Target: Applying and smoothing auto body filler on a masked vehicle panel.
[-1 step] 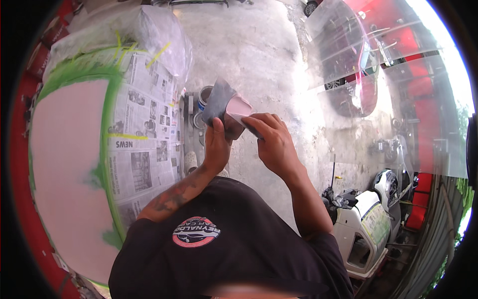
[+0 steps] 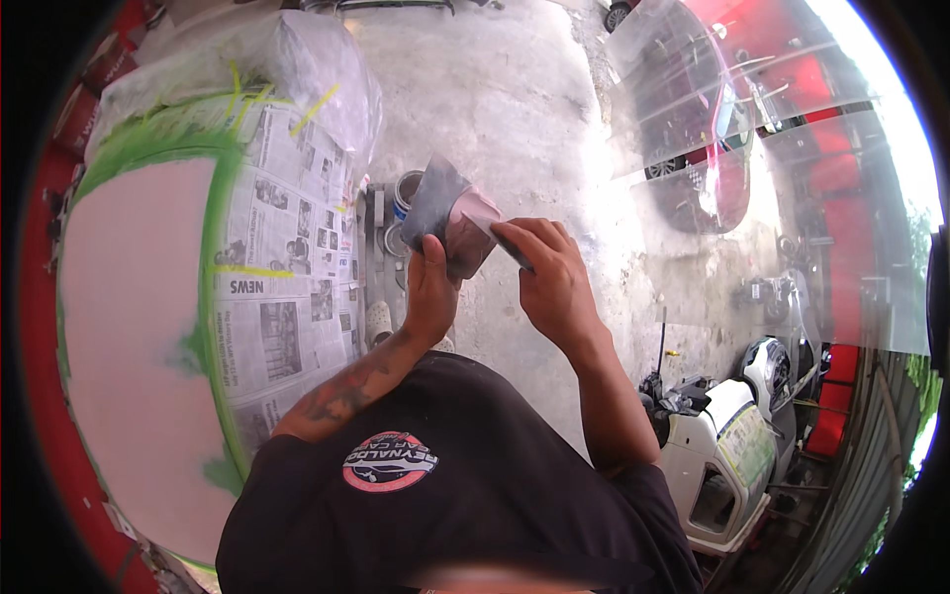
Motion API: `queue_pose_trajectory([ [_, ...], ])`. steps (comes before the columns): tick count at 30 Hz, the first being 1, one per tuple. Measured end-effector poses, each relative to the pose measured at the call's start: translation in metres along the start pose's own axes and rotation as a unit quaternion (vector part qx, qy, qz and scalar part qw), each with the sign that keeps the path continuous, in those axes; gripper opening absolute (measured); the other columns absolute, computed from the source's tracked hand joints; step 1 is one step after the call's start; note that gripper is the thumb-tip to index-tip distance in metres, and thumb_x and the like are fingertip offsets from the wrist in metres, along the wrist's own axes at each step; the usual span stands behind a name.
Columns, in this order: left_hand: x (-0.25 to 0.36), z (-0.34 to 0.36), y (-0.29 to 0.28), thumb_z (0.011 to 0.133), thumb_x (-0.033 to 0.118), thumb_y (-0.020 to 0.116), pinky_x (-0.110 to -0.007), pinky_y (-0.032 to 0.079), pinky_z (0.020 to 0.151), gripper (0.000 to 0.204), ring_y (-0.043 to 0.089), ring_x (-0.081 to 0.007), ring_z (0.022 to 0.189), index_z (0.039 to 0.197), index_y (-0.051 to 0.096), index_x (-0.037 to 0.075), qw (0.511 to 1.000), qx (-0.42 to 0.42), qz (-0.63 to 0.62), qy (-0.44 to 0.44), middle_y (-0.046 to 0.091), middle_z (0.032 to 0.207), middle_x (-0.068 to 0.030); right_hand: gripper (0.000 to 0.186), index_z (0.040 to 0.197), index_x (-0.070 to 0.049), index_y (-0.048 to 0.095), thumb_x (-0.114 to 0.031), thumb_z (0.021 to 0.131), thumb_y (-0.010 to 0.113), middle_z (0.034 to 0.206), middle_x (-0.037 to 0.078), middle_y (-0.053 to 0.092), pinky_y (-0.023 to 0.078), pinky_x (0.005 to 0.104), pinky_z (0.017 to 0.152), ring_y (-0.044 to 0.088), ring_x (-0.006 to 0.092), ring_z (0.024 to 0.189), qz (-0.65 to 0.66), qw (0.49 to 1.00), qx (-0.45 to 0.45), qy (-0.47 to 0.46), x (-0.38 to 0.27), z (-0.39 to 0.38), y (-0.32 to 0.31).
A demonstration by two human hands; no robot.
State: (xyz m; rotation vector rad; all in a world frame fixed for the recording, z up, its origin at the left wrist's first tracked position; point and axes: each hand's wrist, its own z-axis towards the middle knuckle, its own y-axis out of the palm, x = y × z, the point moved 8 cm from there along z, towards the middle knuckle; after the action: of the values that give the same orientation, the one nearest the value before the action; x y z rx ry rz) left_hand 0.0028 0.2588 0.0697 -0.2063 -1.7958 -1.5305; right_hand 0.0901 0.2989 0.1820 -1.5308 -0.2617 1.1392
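Observation:
My left hand (image 2: 432, 292) is closed on the lower edge of a dark, flat mixing board (image 2: 435, 203), its thumb showing on the near side. Soft pink putty (image 2: 463, 206) lies spread over the board's right part, with darker smears below it. In my right hand (image 2: 556, 275) a thin, flat putty spreader (image 2: 515, 247) is pinched between thumb and fingers. Its tip, coated with pink, reaches over the putty; whether it touches the board I cannot tell. Both hands are held up in front of my chest.
On the left, a pale pink panel (image 2: 139, 327) with a green border is masked with newspaper (image 2: 287, 327) and yellow tape. An open can (image 2: 409, 186) stands beyond the board. A white car part (image 2: 705, 445) sits at lower right; clear plastic sheeting (image 2: 683, 188) hangs at upper right.
My right hand has shifted slightly right and down, and the spreader has turned with it. More of the dark smeared board shows below the putty. The left hand stays put.

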Motion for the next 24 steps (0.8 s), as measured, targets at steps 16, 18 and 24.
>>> queue_pose_trajectory([
  [16,0.009,0.002,-0.023,0.101,0.047,0.03,-0.04,0.046,0.098,0.059,0.059,-0.0256,0.111,0.129,0.048,-0.002,0.952,0.083,-0.181,-0.231,0.059,0.122,-0.0131,0.065,0.132,-0.012,0.05,0.017,0.074,0.051,0.132,0.018,0.044,0.05,0.0433,0.089,0.053,0.0363,0.115,-0.014,0.999,-0.023,-0.025,0.036,-0.021,0.038],
  [18,0.023,0.002,-0.023,0.102,0.043,0.032,-0.038,0.051,0.092,0.054,0.061,-0.0247,0.107,0.125,0.049,-0.003,0.971,0.083,-0.121,-0.188,0.06,0.117,-0.0146,0.061,0.132,-0.01,0.049,0.016,0.076,0.052,0.128,0.018,0.047,0.05,0.0388,0.089,0.055,0.0338,0.113,-0.095,0.992,-0.076,-0.039,0.048,-0.029,0.046],
  [24,0.046,0.011,-0.029,0.101,0.039,0.041,-0.03,0.054,0.078,0.047,0.063,-0.0164,0.09,0.108,0.056,-0.005,0.994,0.077,-0.003,-0.073,0.062,0.102,-0.0113,0.028,0.119,0.001,0.054,-0.008,0.092,0.056,0.107,0.007,0.062,0.046,0.0303,0.083,0.058,0.0154,0.095,0.447,0.88,0.023,0.159,0.046,-0.028,0.034],
])
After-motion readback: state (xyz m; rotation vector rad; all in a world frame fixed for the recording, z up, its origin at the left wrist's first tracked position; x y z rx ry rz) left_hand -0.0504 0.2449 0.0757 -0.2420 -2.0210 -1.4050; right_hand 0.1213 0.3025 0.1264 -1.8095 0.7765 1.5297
